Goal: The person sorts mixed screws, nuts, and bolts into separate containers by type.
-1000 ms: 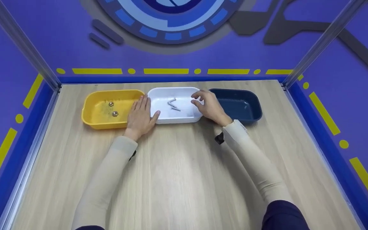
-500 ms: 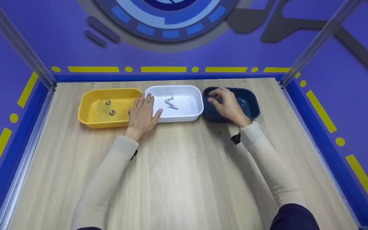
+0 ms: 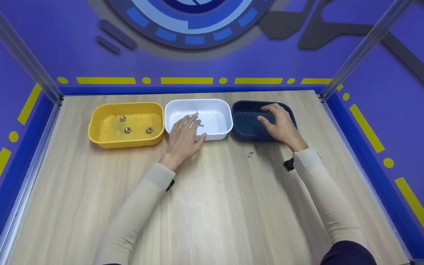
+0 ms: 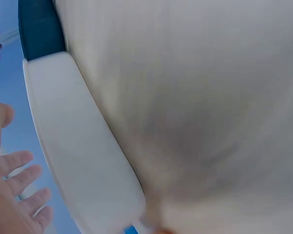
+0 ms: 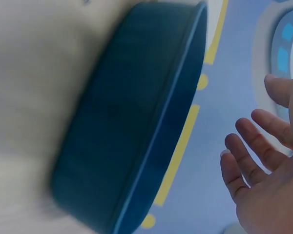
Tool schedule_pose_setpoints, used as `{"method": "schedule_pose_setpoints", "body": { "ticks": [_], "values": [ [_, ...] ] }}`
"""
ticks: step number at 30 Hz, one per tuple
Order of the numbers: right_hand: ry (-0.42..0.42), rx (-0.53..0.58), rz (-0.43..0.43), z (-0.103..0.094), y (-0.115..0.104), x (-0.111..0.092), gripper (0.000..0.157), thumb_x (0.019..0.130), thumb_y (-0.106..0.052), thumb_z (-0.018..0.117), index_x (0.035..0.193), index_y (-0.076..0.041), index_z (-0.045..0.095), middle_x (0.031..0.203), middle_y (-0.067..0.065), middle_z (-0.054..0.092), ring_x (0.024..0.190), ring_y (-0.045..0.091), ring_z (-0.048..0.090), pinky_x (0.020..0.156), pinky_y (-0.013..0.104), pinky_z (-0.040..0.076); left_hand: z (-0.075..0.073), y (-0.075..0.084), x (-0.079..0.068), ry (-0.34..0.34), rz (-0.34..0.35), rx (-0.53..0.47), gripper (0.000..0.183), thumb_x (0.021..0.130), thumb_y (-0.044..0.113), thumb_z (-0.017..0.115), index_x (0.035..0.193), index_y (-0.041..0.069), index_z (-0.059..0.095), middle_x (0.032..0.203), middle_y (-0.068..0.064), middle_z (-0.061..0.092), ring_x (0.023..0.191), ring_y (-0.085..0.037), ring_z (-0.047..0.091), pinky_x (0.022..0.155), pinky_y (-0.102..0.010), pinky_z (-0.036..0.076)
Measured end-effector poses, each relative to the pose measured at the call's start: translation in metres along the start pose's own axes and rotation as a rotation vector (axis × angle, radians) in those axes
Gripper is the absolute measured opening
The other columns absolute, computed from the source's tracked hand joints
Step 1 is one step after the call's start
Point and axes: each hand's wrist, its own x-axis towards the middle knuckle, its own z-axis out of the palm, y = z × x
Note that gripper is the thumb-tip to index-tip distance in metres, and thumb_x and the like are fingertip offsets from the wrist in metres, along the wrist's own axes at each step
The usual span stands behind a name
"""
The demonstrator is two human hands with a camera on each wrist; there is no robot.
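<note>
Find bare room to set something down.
The pale wooden table is bare between the beige sleeves, and left of them before the yellow oblong tray. Crowded: left hand over white oblong tray, right hand over navy oblong tray, small dark specks before it.

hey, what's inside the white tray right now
Thin metal pieces show partly inside the white tray; the left hand covers part of it, so anything beneath is hidden.
</note>
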Motion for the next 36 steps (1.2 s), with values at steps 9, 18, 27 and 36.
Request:
{"method": "schedule_pose_setpoints", "body": {
  "ticks": [9, 18, 27, 36],
  "values": [
    [-0.013, -0.083, 0.038, -0.013, 0.037, -0.02, 0.061, 0.103, -0.037, 0.072, 0.147, 0.004, 0.058, 0.149, 0.024, 0.058, 0.141, 0.044, 0.054, 0.121, 0.062, 0.04, 0.019, 0.041, 0.001, 0.133, 0.113, -0.073, 0.047, 0.101, 0.032, 0.07, 0.138, 0.004, 0.066, 0.141, -0.012, 0.068, 0.132, -0.034, 0.061, 0.114, -0.049, 0.051],
    [-0.041, -0.215, 0.108, -0.016, 0.062, -0.034, 0.081, 0.102, -0.055, 0.066, 0.158, 0.0, 0.048, 0.165, 0.023, 0.044, 0.153, 0.045, 0.04, 0.127, 0.066, 0.029, 0.038, 0.081, 0.004, 0.159, 0.196, -0.106, 0.043, 0.099, 0.032, 0.071, 0.134, 0.007, 0.07, 0.135, -0.008, 0.072, 0.126, -0.028, 0.065, 0.106, -0.041, 0.056],
    [-0.079, -0.263, 0.163, -0.018, 0.083, -0.044, 0.09, 0.103, -0.061, 0.06, 0.164, 0.001, 0.036, 0.172, 0.023, 0.033, 0.158, 0.045, 0.032, 0.128, 0.068, 0.025, 0.054, 0.097, 0.006, 0.145, 0.235, -0.152, 0.041, 0.098, 0.03, 0.073, 0.13, 0.005, 0.071, 0.131, -0.008, 0.072, 0.12, -0.027, 0.066, 0.108, -0.036, 0.054],
    [-0.115, -0.259, 0.193, -0.019, 0.098, -0.052, 0.087, 0.108, -0.057, 0.053, 0.166, 0.002, 0.03, 0.176, 0.023, 0.024, 0.161, 0.047, 0.025, 0.13, 0.068, 0.022, 0.063, 0.102, 0.006, 0.081, 0.216, -0.196, 0.041, 0.098, 0.028, 0.072, 0.132, 0.005, 0.07, 0.131, -0.008, 0.072, 0.121, -0.027, 0.066, 0.11, -0.036, 0.053]
  ]
}}
